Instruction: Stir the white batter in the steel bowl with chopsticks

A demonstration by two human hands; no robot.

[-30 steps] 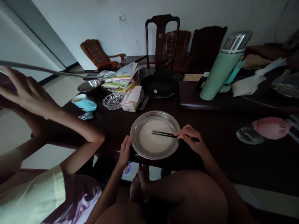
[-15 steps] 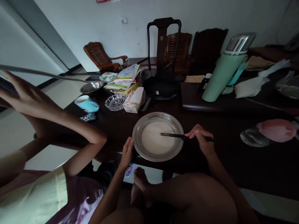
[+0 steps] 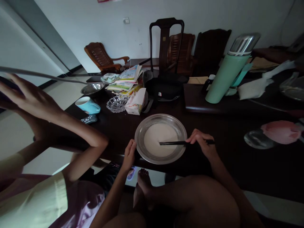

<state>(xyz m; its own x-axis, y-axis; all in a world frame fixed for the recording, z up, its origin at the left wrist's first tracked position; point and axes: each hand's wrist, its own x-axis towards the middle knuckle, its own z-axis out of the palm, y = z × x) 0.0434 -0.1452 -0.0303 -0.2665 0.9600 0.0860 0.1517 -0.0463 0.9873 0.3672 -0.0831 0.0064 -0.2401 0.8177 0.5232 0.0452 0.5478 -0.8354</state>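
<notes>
A steel bowl rests on the dark table close to its front edge. White batter-like liquid fills its lower part. My left hand grips the bowl's left rim, fingers closed on it. Over the right rim, my right hand is closed around a pair of black chopsticks. Their tips dip into the liquid near the middle of the bowl.
Another person's arm reaches along the left side. Behind the bowl are a tissue pack, a glass dish and a blue mug. A green thermos stands at back right; a pink bag lies at right.
The chopsticks have moved toward me and slightly left through the liquid, with my right hand shifting a little left. My left hand stays on the rim.
</notes>
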